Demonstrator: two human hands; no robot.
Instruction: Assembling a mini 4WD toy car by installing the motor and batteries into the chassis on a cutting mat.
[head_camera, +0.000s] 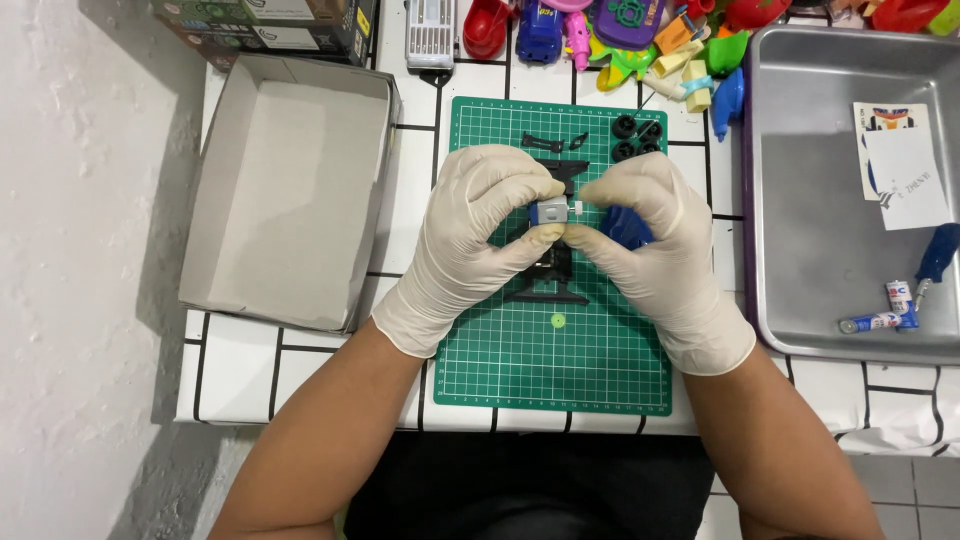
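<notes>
Hands: two gloved, left hand (480, 235) and right hand (650, 240) | motor (549, 211): one | wheels (636, 138): four

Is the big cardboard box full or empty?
Empty: the cardboard box lies open and only its bare bottom shows.

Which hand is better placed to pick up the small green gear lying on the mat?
Probably the right hand: the green gear lies nearer its wrist, while the left hand pinches the small motor.
</notes>
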